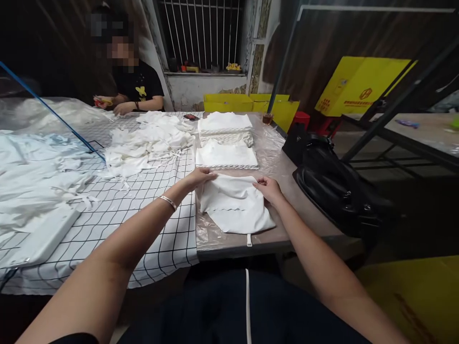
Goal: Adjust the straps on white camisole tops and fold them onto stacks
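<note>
A white cloth [234, 203] is held flat on the table [287, 167], directly in front of the person. Its far edge is pinned at both corners: the left hand [201, 177] is laid over the far left corner with fingers pressed down on the fabric, and the right hand [267, 186] is closed in a narrow pinch on the far right corner. With the top edge stretched between the two grips, the fold is kept straight and the scalloped edge lies even just below them. A thin strap [248, 240] hangs from the near edge, over the table's rim.

Just beyond the hands, two stacks [225, 155] of folded white pieces are set in a row, apparently so that a finished piece can be passed straight forward. To the left of the left hand, a loose heap [143, 143] is spread on the checked cover [150, 224], within reach. A black bag [333, 186] rests to the right of the right hand. Another person [138, 88] is seated at the far end, well apart.
</note>
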Available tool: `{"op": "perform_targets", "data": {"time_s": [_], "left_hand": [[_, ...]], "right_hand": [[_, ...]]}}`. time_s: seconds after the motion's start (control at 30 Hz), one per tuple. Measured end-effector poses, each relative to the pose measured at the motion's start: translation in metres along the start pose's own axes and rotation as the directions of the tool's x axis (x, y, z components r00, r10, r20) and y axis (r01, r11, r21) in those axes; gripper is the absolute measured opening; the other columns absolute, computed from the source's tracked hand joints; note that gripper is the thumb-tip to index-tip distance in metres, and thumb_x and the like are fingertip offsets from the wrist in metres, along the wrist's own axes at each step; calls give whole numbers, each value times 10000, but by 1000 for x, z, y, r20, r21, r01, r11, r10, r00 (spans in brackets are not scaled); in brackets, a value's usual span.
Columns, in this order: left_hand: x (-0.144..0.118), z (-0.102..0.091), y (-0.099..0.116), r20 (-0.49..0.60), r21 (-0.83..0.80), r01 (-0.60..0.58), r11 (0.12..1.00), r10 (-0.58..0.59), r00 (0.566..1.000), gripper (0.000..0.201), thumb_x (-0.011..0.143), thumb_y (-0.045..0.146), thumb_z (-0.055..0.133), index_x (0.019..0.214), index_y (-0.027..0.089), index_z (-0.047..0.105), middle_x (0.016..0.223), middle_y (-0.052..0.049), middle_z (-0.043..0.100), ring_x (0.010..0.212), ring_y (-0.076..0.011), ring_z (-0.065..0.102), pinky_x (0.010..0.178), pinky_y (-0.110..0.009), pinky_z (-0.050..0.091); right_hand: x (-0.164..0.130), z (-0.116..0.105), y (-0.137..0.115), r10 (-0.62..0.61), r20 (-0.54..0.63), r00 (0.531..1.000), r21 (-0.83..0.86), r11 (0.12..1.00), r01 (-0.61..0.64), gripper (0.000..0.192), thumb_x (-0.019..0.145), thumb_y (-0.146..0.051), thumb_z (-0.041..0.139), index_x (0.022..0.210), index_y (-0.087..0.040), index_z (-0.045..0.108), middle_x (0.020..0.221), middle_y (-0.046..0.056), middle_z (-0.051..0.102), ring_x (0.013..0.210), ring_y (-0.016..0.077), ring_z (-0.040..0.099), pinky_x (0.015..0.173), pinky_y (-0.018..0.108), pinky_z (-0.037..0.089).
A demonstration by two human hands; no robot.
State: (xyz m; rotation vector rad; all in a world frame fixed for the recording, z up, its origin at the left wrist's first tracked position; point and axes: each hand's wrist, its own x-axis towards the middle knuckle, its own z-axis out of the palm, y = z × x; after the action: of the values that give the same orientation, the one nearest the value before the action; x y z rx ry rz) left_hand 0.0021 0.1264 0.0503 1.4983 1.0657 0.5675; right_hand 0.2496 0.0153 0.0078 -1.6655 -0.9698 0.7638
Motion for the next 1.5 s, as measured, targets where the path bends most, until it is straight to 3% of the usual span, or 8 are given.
{"op": "perform_targets", "data": {"time_s": [0.17, 0.3, 0.4, 0.5, 0.67, 1.0, 1.3, 1.5], "left_hand": [[7, 3, -8, -147, 173, 6, 985, 20, 989, 238, 661, 332, 744, 645, 160, 580, 622, 5, 554, 617, -138, 510, 589, -251, 386], [-8, 12, -12, -299, 323, -49, 945, 151, 942, 152, 734, 290, 690, 764, 182, 588, 871, -52, 617, 900, -226, 556, 789, -330, 411], [-34, 27, -14, -117, 577, -235, 782, 364, 924, 153, 818, 346, 627, 819, 196, 598, 958, -66, 631, 965, -244, 556, 883, -380, 386], [-57, 45, -23, 86, 691, -272, 670, 298, 951, 293, 805, 470, 651, 915, 200, 615, 989, -84, 649, 986, -275, 571, 894, -411, 382], [-55, 60, -33, -75, 799, -134, 586, 318, 945, 311, 850, 376, 606, 1109, 205, 592, 1160, -124, 638, 1061, -305, 558, 912, -445, 364], [-26, -14, 38, -306, 352, -212, 912, 327, 894, 139, 772, 278, 606, 701, 163, 641, 713, -40, 644, 697, -180, 574, 653, -266, 407], [-21, -57, 83, -373, 440, -213, 873, 393, 840, 68, 562, 113, 663, 600, 168, 650, 553, -10, 577, 570, -145, 496, 533, -238, 359], [-9, -74, 112, -326, 420, -93, 903, 245, 913, 146, 568, 101, 721, 525, 168, 598, 459, -16, 516, 478, -149, 488, 496, -268, 379]], "right_hand": [[-7, 5, 2, -206, -140, 969, -225, 959, 171, 168, 655, -228, 687, 746, -204, 547, 773, 11, 584, 767, 186, 538, 734, 309, 450], [-36, 23, -5, -356, 268, 895, -460, 769, 443, 280, 630, -269, 793, 844, -212, 622, 882, 30, 622, 821, 198, 552, 775, 317, 443], [-49, 32, -8, -254, 418, 873, -576, 669, 470, 178, 683, -232, 763, 823, -200, 658, 881, 54, 647, 850, 214, 563, 789, 315, 424], [-48, 31, -14, -256, 344, 903, -588, 691, 420, 80, 795, -147, 584, 795, -186, 653, 818, 48, 660, 754, 176, 573, 727, 273, 416], [-38, 19, -63, -491, 148, 858, -618, 632, 468, 176, 840, -216, 502, 939, -186, 645, 716, 28, 631, 662, 183, 575, 645, 261, 384], [0, -67, -179, -684, -38, 728, -862, 391, 323, 52, 777, -187, 589, 822, -182, 614, 742, 59, 624, 723, 215, 568, 661, 284, 387], [14, -92, -172, -343, 83, 936, -936, 294, 191, 121, 615, -100, 684, 611, -194, 606, 605, -4, 592, 576, 143, 520, 517, 243, 328], [36, -104, -177, -54, 124, 991, -791, 598, 132, 151, 610, -65, 666, 561, -173, 573, 449, -37, 506, 443, 104, 478, 447, 212, 344]]}}
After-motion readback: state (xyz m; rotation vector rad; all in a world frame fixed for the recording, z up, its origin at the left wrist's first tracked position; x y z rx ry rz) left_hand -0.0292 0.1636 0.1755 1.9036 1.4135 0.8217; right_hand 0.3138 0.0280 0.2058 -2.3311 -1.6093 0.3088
